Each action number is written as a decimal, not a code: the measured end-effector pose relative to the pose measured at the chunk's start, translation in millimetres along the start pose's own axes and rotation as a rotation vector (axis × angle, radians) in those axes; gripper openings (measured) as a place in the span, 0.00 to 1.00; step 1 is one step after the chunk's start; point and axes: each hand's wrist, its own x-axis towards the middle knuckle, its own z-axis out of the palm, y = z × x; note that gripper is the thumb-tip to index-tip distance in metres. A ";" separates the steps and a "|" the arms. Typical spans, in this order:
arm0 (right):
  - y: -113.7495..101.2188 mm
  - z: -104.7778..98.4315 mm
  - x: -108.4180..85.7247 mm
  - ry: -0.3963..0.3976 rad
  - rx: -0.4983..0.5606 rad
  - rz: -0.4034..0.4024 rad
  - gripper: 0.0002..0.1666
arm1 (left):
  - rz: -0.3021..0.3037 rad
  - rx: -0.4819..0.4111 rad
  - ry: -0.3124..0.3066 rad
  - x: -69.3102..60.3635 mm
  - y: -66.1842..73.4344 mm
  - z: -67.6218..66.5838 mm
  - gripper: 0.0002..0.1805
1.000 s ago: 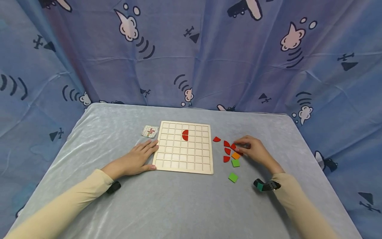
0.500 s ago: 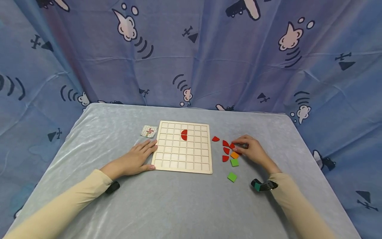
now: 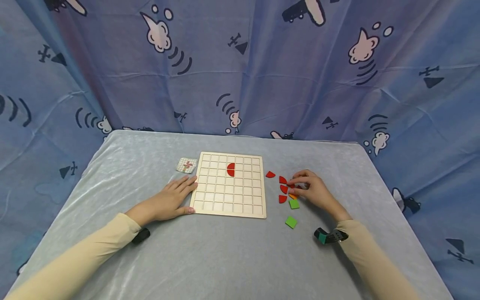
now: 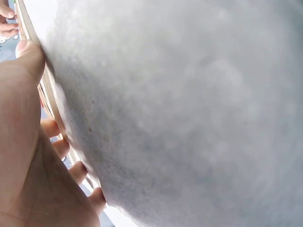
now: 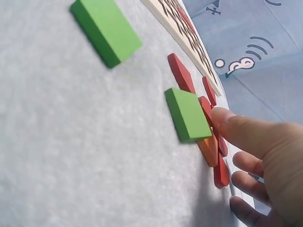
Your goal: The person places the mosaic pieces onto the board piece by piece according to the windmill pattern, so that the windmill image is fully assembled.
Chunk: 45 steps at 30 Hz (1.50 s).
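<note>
Reaching over a loose cluster of red quarter pieces (image 3: 283, 199), toward the right edge of the cloth-covered desk (image 3: 225, 258): one right grip (image 3: 313, 189), thumb and fingers slightly parted and set about the pieces there; whether one is pinched cannot be told, the contact being hidden. Probable faults: a neighbour nudged or lifted along with the chosen piece, the cluster being tightly packed; a thin piece slipping from the fingertips, its low edge offering little to hold. Obstructions: one orange piece (image 5: 207, 151), partly under the thumb; one green square (image 5: 189, 116) just beside it, on the near-edge side. Second green square (image 3: 291, 222), apart, nearer the desk's near edge, not in the way. Gridded wooden board (image 3: 228, 196), nearer the far edge, carrying two red quarters (image 3: 231, 169). Left grip (image 3: 168, 200), fingers extended, touching the board's left side, grasping nothing; a push there might shift board and quarters alike. Printed card (image 3: 186, 165), by the board's far-left corner. Patterned curtain (image 3: 210, 62), behind the far edge.
</note>
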 end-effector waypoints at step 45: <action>-19.2 14.1 23.8 0.128 -0.178 0.076 0.19 | 0.013 -0.004 0.023 -1.8 3.4 -3.3 0.44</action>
